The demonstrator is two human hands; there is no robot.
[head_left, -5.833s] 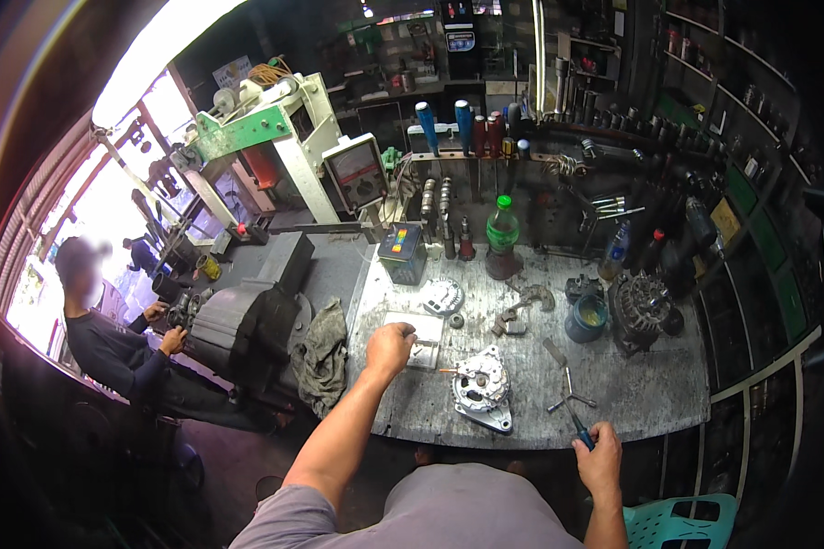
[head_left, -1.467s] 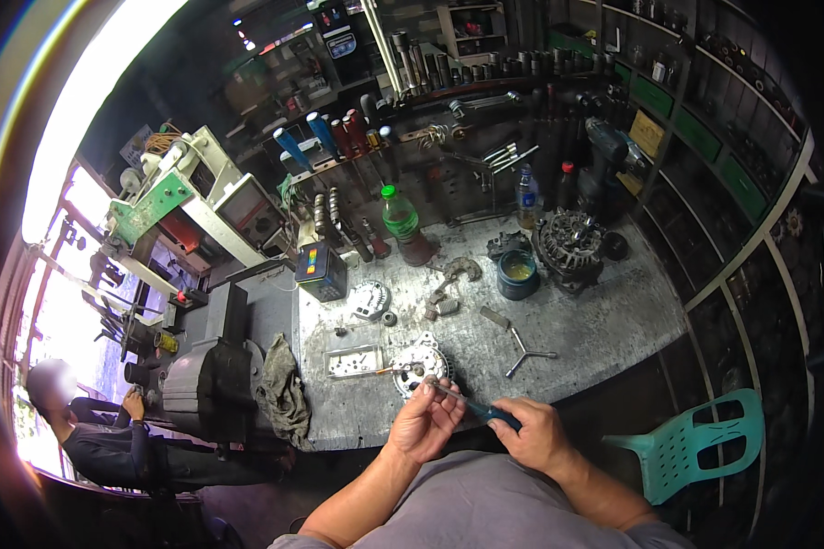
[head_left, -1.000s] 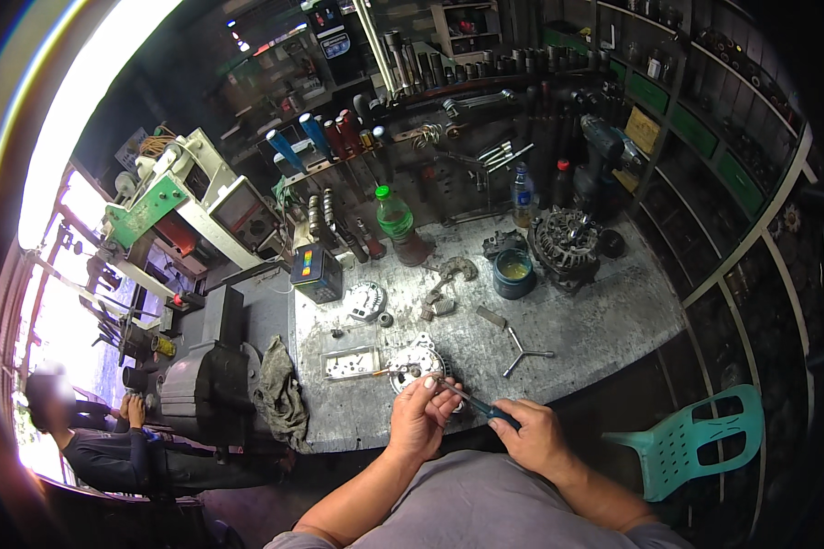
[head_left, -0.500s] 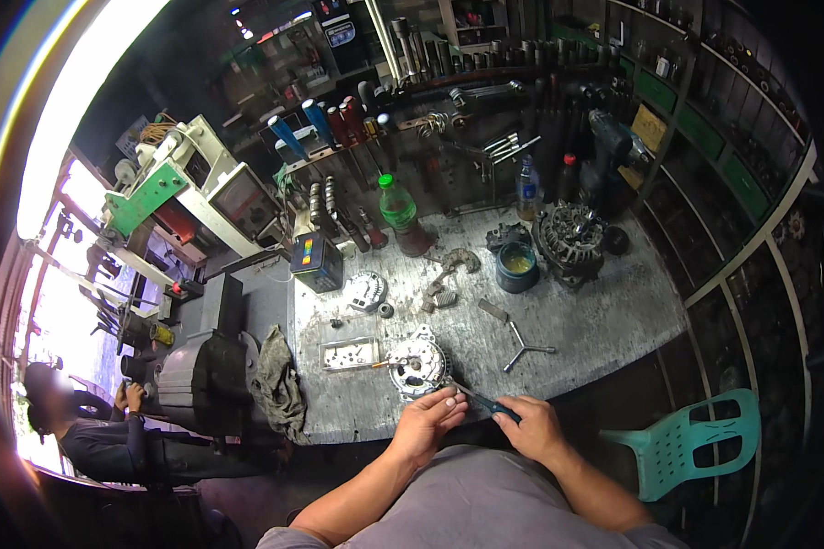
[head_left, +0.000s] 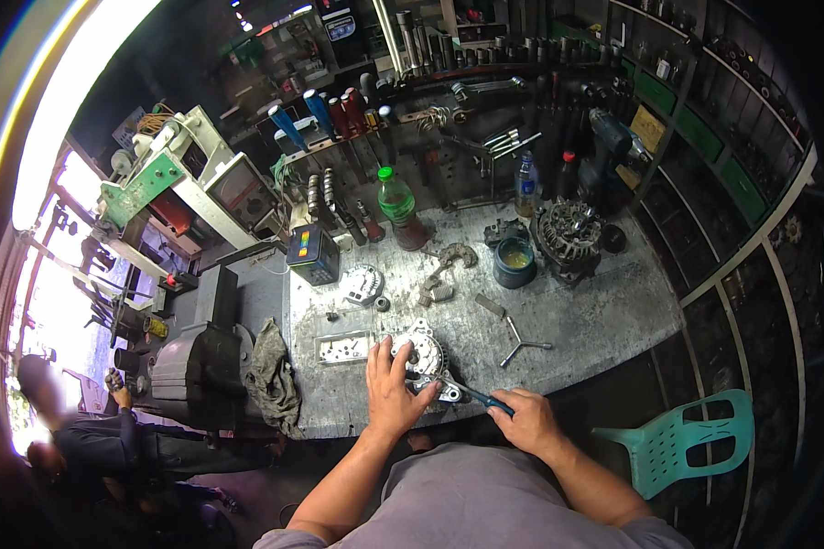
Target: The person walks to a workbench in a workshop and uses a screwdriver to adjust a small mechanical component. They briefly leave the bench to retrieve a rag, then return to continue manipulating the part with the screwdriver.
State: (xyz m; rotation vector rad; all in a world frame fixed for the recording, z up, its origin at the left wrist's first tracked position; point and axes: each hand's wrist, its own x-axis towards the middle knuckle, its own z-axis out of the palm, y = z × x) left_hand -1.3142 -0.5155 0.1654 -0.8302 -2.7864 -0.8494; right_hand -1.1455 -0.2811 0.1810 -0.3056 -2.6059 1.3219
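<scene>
On the near part of the metal-topped bench lies a partly opened alternator (head_left: 428, 353), with its round silver housing facing up. My left hand (head_left: 394, 393) holds it by the near left side, fingers over the rim and thumb toward the lower edge. A screwdriver with a blue handle (head_left: 498, 403) is in my right hand (head_left: 529, 422). Its shaft slants up and left to the alternator's near edge; whether the tip touches is too small to tell. A clear tray of small parts (head_left: 343, 349) sits just left of the alternator.
Farther back are a silver end cover (head_left: 363, 285), a green-capped bottle (head_left: 396, 197), a dark pot (head_left: 515, 263) and another alternator (head_left: 568, 240). A three-way wrench (head_left: 522, 346) lies to the right. A green plastic chair (head_left: 687, 444) stands at right; a person (head_left: 92, 439) works at left.
My left hand has moved left from the screwdriver's tip and now grips the alternator, which looks slightly turned. The right hand keeps the screwdriver at its near edge.
</scene>
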